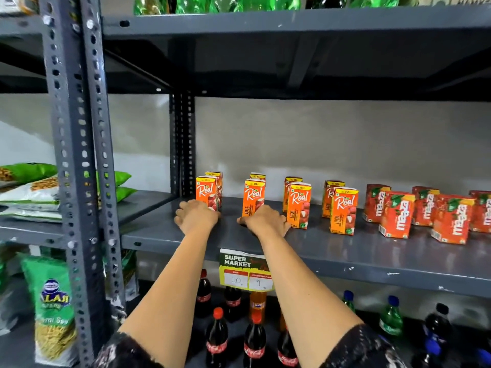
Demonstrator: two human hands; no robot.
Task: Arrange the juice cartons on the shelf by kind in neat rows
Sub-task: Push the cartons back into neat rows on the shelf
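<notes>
Both hands [196, 216] [267, 220] outstretched, fingers curled

Lighting is even and moderately bright, with soft glare on the grey shelf [345, 251] and deep shadow beneath the upper shelf [292, 75]. Wide-angle distortion bends the upright [77, 155] at the left; edges show slight motion blur.

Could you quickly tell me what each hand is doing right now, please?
Left hand: curled at the base of the front left Real carton; grip cannot be told.
Right hand: curled beside the apple Real carton; grip cannot be told.
</notes>
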